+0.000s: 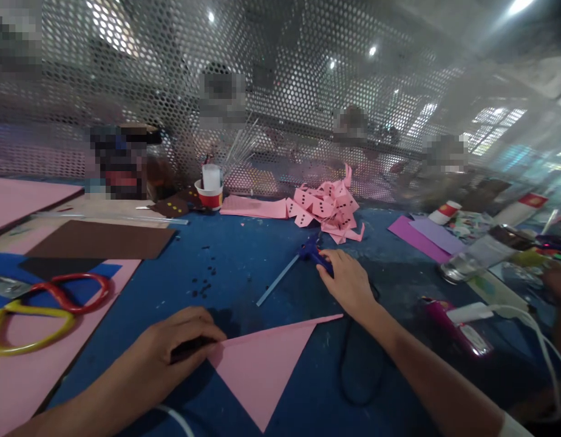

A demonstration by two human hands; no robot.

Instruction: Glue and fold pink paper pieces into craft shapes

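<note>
A pink paper triangle (266, 364) with a folded strip along its top edge is pinched at its left corner by my left hand (184, 340). Farther right, my right hand (348, 279) is closed around the handle of a blue glue gun (319, 255) resting on the blue table (171, 376). A clear glue stick (278, 280) juts from the gun toward the lower left. Behind the gun lies a heap of folded pink paper pieces (326, 206) with black dots, beside a stack of pink paper strips (253, 206). Small black dots (207, 273) are scattered on the table to the left.
Red- and yellow-handled scissors (57, 303) lie left, on pink sheets near brown paper (98, 240). At the back stand a cup (210, 194) and a perforated metal screen (280, 91). Purple paper (417, 237), a clear bottle (476, 255) and a magenta packet (460, 328) lie right.
</note>
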